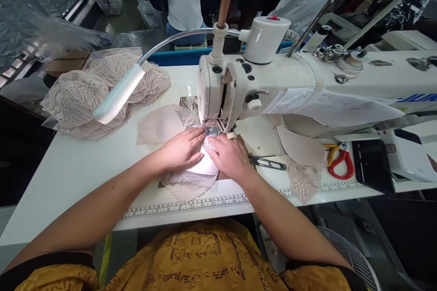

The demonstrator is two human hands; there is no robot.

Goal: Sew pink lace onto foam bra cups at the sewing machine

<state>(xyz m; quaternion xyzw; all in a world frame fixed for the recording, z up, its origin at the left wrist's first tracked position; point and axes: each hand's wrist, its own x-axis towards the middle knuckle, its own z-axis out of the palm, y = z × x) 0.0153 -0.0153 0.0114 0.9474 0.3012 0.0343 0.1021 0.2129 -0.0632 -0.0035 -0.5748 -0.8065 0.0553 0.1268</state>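
A beige lace bra cup piece (191,183) with a white inner side lies under the needle area of a white sewing machine (269,75). My left hand (182,149) rests flat on its left part, fingers stretched toward the presser foot (206,131) and thumb apart. From the right, my right hand (229,154) has its fingers bent on the lace edge close to the foot, seemingly pinching it; the fingertips partly hide the contact. Another beige cup piece (160,123) lies just beyond my left hand. Light falls on the stitching spot.
A lace heap (99,84) lies at left under a lamp head (119,93). At right are thread snips (266,162), more cup pieces (302,145), red-handled scissors (342,166) and a dark tray (372,166). A ruler strip (205,203) runs along the front edge. Two people sit beyond.
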